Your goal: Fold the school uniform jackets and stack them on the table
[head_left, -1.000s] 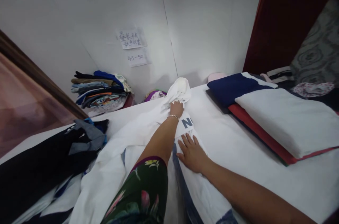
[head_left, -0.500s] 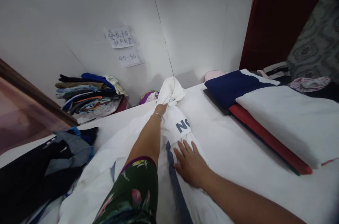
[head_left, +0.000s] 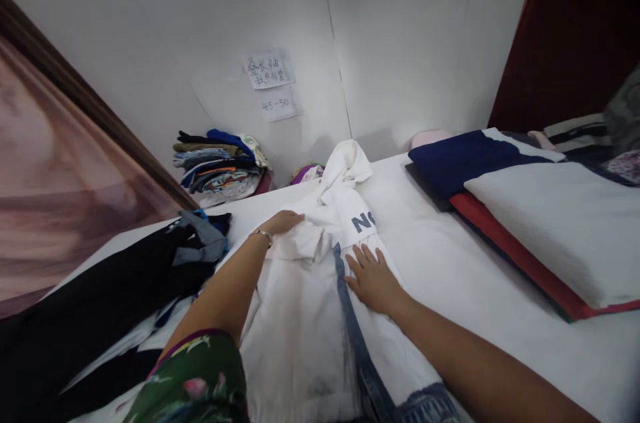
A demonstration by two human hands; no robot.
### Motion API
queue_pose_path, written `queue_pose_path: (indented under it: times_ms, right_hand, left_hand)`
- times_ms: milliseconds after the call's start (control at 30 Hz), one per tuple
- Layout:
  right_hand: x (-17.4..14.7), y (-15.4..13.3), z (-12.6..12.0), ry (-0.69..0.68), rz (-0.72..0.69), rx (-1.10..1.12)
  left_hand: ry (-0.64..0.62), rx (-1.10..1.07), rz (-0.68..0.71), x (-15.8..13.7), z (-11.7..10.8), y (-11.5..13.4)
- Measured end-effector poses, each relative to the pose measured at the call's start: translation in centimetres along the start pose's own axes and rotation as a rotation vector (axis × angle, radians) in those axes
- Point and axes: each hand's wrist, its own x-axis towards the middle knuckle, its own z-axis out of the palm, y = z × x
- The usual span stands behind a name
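Note:
A white hooded jacket [head_left: 305, 329] with blue denim parts lies in front of me, its hood [head_left: 347, 166] towards the wall. Dark letters show on a white panel [head_left: 361, 221] folded in from the right. My left hand [head_left: 285, 222] has its fingers closed on the jacket's left front, near the shoulder, and pulls the cloth out to the left. Flat on the folded right part, just below the letters, rests my right hand [head_left: 373, 278] with its fingers spread. A strip of denim [head_left: 353, 323] runs down beside it.
Folded clothes [head_left: 220, 166] are stacked against the wall at the back left. Dark garments [head_left: 125, 276] lie loosely on the left. On the right is a pile of folded clothes [head_left: 540, 229]. Handwritten papers [head_left: 273, 83] hang on the wall; a pinkish curtain [head_left: 75, 189] hangs at left.
My left hand has moved from below the hood to the left and nearer, drawing the jacket's left front outwards. My right hand stays pressed on the folded part. The view has shifted left.

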Motion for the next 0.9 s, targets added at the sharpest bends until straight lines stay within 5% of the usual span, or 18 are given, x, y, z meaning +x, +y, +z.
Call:
queue_pose_path:
  times_ms: [167, 433, 900]
  right_hand:
    - [0.0, 0.0, -0.2, -0.03, 0.003, 0.0]
    - [0.0, 0.2, -0.3, -0.056, 0.016, -0.02]
    - [-0.1, 0.1, -0.6, -0.087, 0.036, -0.078]
  left_hand:
    - [-0.069, 0.169, -0.06, -5.0, -1.9, -3.7]
    - [-0.029, 0.183, 0.056, -11.0, -0.3, -4.2]
    - [0.3, -0.103, -0.094, -16.6, 3.3, -8.5]
